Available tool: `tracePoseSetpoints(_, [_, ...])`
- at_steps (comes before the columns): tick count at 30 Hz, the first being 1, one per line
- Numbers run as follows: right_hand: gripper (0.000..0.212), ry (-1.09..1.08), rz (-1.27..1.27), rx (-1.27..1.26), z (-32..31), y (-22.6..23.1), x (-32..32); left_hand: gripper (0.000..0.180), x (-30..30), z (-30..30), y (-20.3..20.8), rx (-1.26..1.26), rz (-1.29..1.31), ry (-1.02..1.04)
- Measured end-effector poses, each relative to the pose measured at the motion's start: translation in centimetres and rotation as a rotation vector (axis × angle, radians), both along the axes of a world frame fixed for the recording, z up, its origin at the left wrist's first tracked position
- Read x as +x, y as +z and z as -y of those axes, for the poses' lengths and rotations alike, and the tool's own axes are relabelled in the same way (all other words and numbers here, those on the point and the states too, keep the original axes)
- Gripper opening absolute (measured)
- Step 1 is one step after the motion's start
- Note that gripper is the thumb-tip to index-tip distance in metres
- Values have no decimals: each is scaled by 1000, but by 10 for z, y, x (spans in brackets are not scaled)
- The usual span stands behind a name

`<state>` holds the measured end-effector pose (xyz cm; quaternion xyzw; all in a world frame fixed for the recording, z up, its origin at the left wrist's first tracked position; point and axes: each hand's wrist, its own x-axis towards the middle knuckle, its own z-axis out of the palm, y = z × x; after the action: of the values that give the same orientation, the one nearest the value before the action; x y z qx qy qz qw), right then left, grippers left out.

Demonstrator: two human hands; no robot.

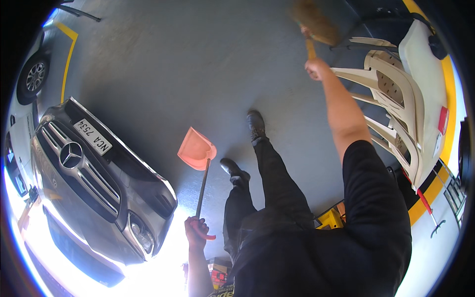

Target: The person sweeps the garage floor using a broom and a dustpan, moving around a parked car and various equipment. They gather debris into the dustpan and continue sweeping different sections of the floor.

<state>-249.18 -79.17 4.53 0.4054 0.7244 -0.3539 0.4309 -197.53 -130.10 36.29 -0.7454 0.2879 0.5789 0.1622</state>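
One pink dustpan (197, 149) is held by the closed left hand (196, 230). Far right, the right hand (316, 69) clenches a broom (320, 25).

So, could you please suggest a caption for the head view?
Left hand gripping a pink dustpan by its long handle, right hand holding a broom, near a grey car.

Harsh white glare washes out the space beside and behind the left hand (197, 230); beyond the right hand (317, 69), the broom head (322, 25) blurs. Fisheye distortion bends outer edges around both.
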Motion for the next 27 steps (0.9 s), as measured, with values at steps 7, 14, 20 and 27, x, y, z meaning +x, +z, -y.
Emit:
tracePoseSetpoints(7, [41, 241, 58, -40, 161, -2, 150, 32, 3, -3, -7, 20, 23, 77])
tracePoseSetpoints(14, [38, 456, 265, -101, 255, 38, 259, 33, 27, 35, -25, 89, -45, 165])
tracePoseSetpoints(20, [44, 977, 246, 97, 283, 86, 342, 33, 83, 78, -38, 138, -99, 125])
tracePoseSetpoints(27, [44, 1197, 98, 216, 255, 167, 389, 31, 153, 143, -43, 26, -112, -307])
